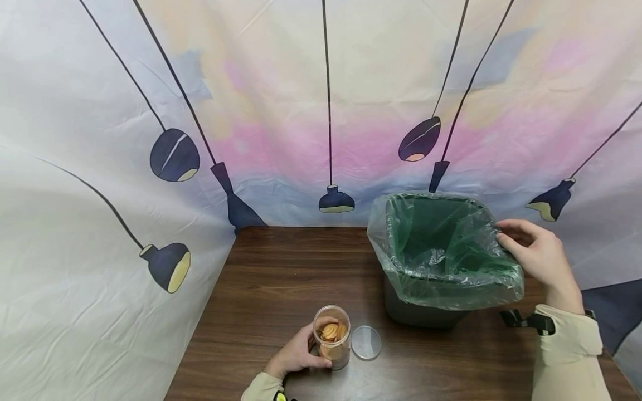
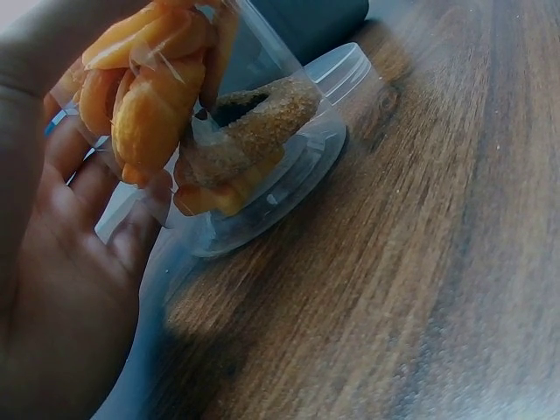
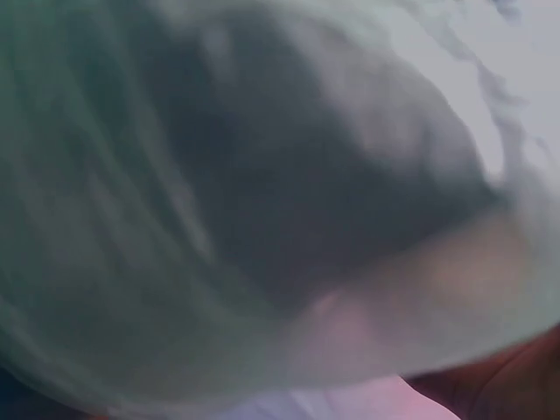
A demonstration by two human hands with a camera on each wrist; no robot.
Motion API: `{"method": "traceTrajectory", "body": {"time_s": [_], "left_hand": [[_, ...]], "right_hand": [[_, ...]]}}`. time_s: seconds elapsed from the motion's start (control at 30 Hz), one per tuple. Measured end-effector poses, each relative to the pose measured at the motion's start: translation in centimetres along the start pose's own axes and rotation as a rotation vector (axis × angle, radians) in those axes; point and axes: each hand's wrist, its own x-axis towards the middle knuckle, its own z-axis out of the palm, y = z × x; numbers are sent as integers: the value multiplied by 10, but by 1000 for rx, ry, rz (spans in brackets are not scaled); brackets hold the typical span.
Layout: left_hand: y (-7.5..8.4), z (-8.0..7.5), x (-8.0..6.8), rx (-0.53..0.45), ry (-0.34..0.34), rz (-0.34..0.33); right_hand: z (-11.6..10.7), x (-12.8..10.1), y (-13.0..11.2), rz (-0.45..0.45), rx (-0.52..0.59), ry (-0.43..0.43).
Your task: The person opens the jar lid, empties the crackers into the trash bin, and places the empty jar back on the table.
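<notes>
One clear plastic jar [image 1: 332, 344], cylindrical, stands on the dark wood-grain counter [image 1: 281, 278]. The left hand [image 1: 297, 353] wraps its grip around the jar, which holds golden, ridged snacks (too heaped to count). One round clear lid [image 1: 366, 342] lies flat just beside it. The right hand [image 1: 536, 253], fingers curled, grips the crinkled green liner [image 1: 441, 250] at the rim of one dark bin [image 1: 416, 312].

left hand [image 1: 296, 353]: held low and near, fingers curled round a jar, thumb wrapped on the near side | right hand [image 1: 536, 253]: extended forward, wrist bent, fingers curled over a bin rim | both forearms sleeved in beige
</notes>
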Motion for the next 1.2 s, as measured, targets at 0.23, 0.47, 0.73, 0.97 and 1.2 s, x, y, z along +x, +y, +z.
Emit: {"method": "traceTrajectory", "body": {"time_s": [0.23, 0.47, 0.73, 0.97, 1.2], "left_hand": [[2, 0, 0, 0, 0, -2], [1, -1, 0, -4, -7, -13], [-1, -2, 1, 12, -14, 15], [-15, -2, -2, 11, 0, 19], [-29, -2, -5, 7, 18, -24]], "right_hand": [[-3, 3, 2, 23, 13, -48], [-3, 5, 7, 15, 40, -55], [0, 6, 7, 45, 137, -34], [3, 6, 10, 46, 221, -27], [4, 5, 11, 38, 209, -15]]}}
